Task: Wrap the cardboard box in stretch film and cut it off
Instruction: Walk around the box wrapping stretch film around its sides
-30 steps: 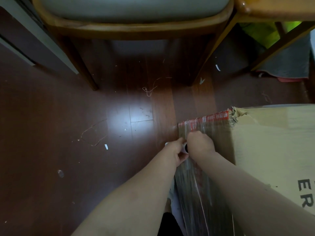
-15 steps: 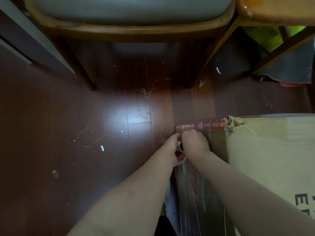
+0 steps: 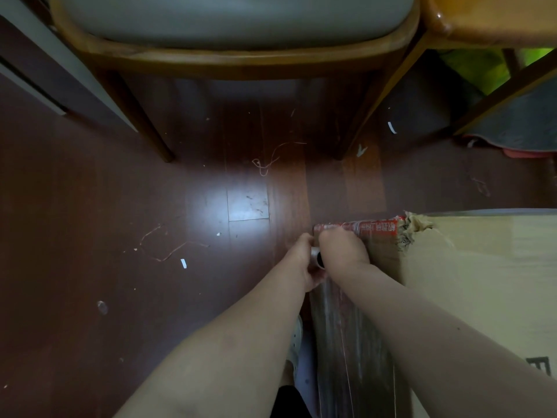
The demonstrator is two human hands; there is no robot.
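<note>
A large tan cardboard box (image 3: 488, 285) stands on the floor at the right, its far left corner torn and edged with red printed tape (image 3: 361, 228). Clear stretch film (image 3: 346, 336) covers the box's left side, shiny and wrinkled. My left hand (image 3: 301, 260) and my right hand (image 3: 342, 248) meet at the box's far left corner, both gripping a stretch film roll (image 3: 317, 258) held upright against that side. Only the roll's pale top end with its dark core hole shows between the hands.
A wooden chair (image 3: 235, 58) with a grey seat stands just beyond the box, its legs on the dark red floor (image 3: 105, 236). A second wooden frame (image 3: 506, 82) sits at the upper right over green and grey fabric. Threads and paper scraps litter the floor.
Both hands with the roll have slid along the box's side away from me, up to the far corner by the red tape. The film stretch behind them has grown longer.
</note>
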